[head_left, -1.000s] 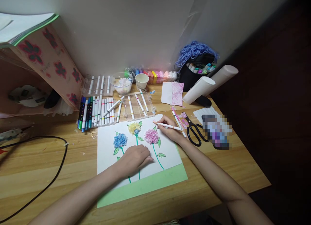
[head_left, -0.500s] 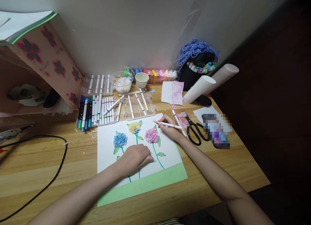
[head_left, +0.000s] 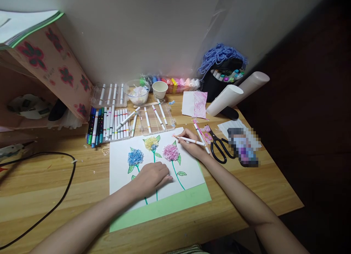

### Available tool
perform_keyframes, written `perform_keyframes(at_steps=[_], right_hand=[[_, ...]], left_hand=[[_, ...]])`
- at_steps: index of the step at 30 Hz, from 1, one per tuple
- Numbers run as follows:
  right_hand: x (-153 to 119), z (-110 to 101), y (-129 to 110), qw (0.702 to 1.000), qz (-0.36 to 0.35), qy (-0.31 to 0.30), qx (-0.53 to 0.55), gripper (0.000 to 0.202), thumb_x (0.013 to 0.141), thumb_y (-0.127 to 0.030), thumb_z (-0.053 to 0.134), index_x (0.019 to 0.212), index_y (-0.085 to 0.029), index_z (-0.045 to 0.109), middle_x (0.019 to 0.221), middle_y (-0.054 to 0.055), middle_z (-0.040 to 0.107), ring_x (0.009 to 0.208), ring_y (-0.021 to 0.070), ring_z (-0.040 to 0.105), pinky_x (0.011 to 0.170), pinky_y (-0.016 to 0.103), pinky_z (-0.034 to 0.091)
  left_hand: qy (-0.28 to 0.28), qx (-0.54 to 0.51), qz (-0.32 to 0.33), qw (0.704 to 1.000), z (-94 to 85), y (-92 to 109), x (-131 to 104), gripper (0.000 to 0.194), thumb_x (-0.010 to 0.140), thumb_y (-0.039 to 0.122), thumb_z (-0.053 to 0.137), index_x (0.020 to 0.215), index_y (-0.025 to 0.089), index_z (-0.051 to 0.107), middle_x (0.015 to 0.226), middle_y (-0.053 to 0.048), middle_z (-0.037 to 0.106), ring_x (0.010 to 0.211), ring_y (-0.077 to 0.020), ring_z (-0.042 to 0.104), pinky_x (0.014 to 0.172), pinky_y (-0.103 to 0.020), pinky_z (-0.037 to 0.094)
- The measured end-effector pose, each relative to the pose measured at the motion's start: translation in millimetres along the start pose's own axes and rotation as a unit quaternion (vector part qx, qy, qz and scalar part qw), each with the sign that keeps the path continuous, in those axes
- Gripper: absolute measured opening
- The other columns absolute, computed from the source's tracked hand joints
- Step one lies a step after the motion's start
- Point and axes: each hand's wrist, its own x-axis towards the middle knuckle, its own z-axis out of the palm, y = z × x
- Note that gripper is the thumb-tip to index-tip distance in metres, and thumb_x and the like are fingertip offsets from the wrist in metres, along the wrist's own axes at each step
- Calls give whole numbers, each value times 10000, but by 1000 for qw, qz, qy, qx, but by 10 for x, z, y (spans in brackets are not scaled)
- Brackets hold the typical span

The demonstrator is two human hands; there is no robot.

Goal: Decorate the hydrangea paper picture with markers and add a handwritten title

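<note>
The right hand (head_left: pixel 191 147) pinches a white marker (head_left: pixel 191 140), apparently drawing far right; next strokes need the left hand (head_left: pixel 151 178), grip hidden, steadying the paper (head_left: pixel 117 162).

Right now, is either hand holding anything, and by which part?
The right hand holds a white marker near its tip; the left hand rests on the white paper, holding nothing visible.
</note>
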Motion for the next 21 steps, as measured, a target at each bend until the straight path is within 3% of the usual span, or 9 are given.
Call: perform_keyframes(at_steps=[8,21], right_hand=[[0,7,-17,999,3,35,30,56,763,-213,550,734,-216,503,712,-6,595,698,159,554,617,269,401],[13,6,68,1000,-2,12,17,43,763,-205,551,744,-217,515,682,-17,575,638,147,527,577,258,381]], left_hand=[[0,1,0,1000,10,-5,-2,399,978,415,246,777,189,506,744,-17,578,696,-161,491,617,-279,350],[2,4,0,1000,7,-4,3,409,977,420,240,780,190,516,746,-24,585,698,-166,495,617,-281,343]])
